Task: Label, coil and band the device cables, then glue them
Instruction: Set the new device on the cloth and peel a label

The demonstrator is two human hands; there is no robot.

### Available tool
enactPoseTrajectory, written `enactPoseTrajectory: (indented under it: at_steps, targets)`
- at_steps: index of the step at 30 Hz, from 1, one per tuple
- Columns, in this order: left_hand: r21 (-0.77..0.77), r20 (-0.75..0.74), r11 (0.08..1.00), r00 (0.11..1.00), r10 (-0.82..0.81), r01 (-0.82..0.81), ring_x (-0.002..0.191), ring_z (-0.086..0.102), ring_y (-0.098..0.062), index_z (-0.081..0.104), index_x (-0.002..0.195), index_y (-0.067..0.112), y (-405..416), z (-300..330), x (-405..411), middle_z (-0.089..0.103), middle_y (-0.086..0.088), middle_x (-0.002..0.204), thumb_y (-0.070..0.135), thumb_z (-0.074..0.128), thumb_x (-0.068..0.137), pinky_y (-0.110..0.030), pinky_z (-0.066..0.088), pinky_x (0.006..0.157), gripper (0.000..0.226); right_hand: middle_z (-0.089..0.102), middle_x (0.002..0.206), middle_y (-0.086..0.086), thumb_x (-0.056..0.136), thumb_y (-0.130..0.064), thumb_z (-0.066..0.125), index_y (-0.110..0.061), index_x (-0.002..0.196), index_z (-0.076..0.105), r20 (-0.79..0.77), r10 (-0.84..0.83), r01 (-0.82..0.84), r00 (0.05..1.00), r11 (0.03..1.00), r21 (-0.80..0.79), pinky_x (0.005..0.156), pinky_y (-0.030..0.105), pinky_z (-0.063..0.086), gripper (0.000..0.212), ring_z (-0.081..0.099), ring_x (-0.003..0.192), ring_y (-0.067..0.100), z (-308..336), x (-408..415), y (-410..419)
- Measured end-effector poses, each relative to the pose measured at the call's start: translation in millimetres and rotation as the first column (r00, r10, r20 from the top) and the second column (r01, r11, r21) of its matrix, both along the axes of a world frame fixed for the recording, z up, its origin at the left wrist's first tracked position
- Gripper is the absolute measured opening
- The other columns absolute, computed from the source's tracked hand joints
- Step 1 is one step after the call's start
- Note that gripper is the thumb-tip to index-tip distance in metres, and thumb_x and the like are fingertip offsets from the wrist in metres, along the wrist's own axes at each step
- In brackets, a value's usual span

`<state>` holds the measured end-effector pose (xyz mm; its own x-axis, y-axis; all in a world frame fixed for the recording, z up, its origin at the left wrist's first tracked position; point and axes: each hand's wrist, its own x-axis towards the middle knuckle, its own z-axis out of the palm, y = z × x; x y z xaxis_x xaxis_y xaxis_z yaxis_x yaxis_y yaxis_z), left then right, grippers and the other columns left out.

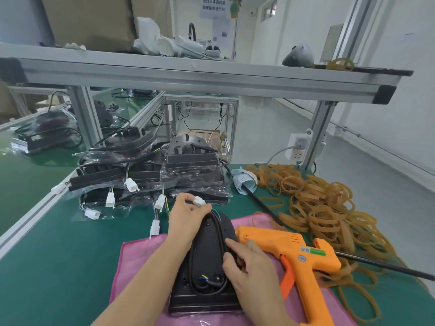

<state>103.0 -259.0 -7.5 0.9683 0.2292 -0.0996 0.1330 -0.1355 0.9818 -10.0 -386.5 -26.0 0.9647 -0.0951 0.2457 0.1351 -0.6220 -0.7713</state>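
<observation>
The cable (pixel 220 234) is looped on the device (pixel 207 262): its plug (pixel 199 201) is pinched by the left hand (pixel 188 217), and the loop is pressed down by the right hand's (pixel 249 267) curled fingers (pixel 231 245), likely to keep the coil's shape.

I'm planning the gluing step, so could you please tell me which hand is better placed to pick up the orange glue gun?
Probably the right hand: it rests beside the orange glue gun, while the left hand pinches the white plastic connector.
</observation>
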Motion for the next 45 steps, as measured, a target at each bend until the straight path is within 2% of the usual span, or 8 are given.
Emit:
enactPoseTrajectory:
  at_steps: [5,7,17,21,27,32,39,45]
  targets:
    - [0.665,0.245,0.747,0.946,-0.212,-0.005,0.128,0.038,-0.020,0.052,0.130,0.028,2,0,-54,0.045,0.004,0.136,0.055,0.055,0.084,-0.039,0.034,0.103,0.052,0.044,0.086,-0.016,0.094,-0.040,0.053,-0.040,0.130,0.057,0.012,0.009,-0.008,1.000,0.998,-0.057,0.077,0.015,0.037,0.036,0.048,0.085,-0.004,-1,-4,-3]
    - [0.793,0.104,0.596,0.934,-0.342,0.130,0.141,0.021,-0.016,0.046,0.136,0.044,-4,-4,-79,0.030,0.011,0.151,0.078,0.024,0.074,-0.037,0.024,0.111,0.073,0.047,0.097,-0.014,0.094,-0.048,0.048,-0.045,0.130,0.052,-0.010,0.026,-0.027,1.000,0.991,-0.128,0.080,0.021,0.038,0.037,0.049,0.095,0.000,4,-7,-8]
    - [0.855,-0.016,0.475,0.928,-0.373,0.206,0.147,0.001,-0.016,0.041,0.137,0.051,-6,-11,-84,0.008,0.012,0.159,0.063,0.046,0.086,-0.034,0.019,0.117,0.052,0.031,0.137,-0.005,0.088,-0.067,0.038,-0.040,0.149,0.009,-0.078,-0.440,0.275,0.895,0.680,-0.679,0.097,0.023,0.037,0.073,0.035,0.127,0.015,14,-39,-85]
    - [0.807,0.012,0.548,0.922,-0.387,0.219,0.146,0.004,-0.014,0.043,0.137,0.051,-4,-10,-83,0.013,0.013,0.157,0.057,0.050,0.089,-0.035,0.020,0.117,0.048,0.032,0.138,-0.009,0.091,-0.066,0.033,-0.040,0.146,0.021,-0.064,-0.401,0.269,0.914,0.715,-0.646,0.099,0.022,0.034,0.062,0.034,0.129,0.013,18,-33,-69]
    - [0.348,0.139,0.937,0.986,-0.092,0.038,0.109,0.052,-0.012,0.052,0.126,0.027,27,-13,-79,0.047,0.006,0.120,0.023,0.074,0.082,-0.027,0.035,0.096,0.050,0.040,0.131,-0.008,0.093,-0.064,0.033,-0.041,0.136,0.034,-0.130,-0.348,0.185,0.928,0.736,-0.651,0.092,0.023,0.040,0.048,0.039,0.124,0.012,24,-39,-65]
    - [0.166,-0.130,0.967,0.977,-0.171,0.191,0.091,0.069,-0.019,0.063,0.099,0.018,45,-27,-78,0.074,0.003,0.092,0.027,0.073,0.085,-0.044,0.050,0.094,0.019,0.036,0.147,-0.002,0.086,-0.067,0.043,-0.036,0.147,0.010,-0.301,-0.422,0.225,0.855,0.825,-0.518,0.100,0.029,0.044,0.076,0.048,0.128,0.015,22,-52,-87]
    - [0.359,-0.016,0.929,0.996,-0.088,0.088,0.090,0.062,-0.017,0.060,0.114,0.022,38,-21,-65,0.070,0.001,0.097,0.028,0.066,0.088,-0.032,0.044,0.082,0.026,0.044,0.139,-0.004,0.088,-0.052,0.047,-0.033,0.142,0.025,-0.330,-0.447,0.270,0.831,0.844,-0.464,0.095,0.029,0.043,0.062,0.051,0.123,0.016,15,-53,-87]
    - [0.360,0.020,0.925,0.990,-0.137,0.121,0.067,0.060,-0.013,0.056,0.072,0.029,37,-23,-57,0.065,0.003,0.069,0.026,0.067,0.088,-0.034,0.049,0.073,0.020,0.033,0.145,0.002,0.093,-0.044,0.044,-0.032,0.144,0.026,-0.283,-0.505,0.278,0.815,0.770,-0.574,0.100,0.027,0.043,0.056,0.042,0.130,0.016,9,-53,-112]
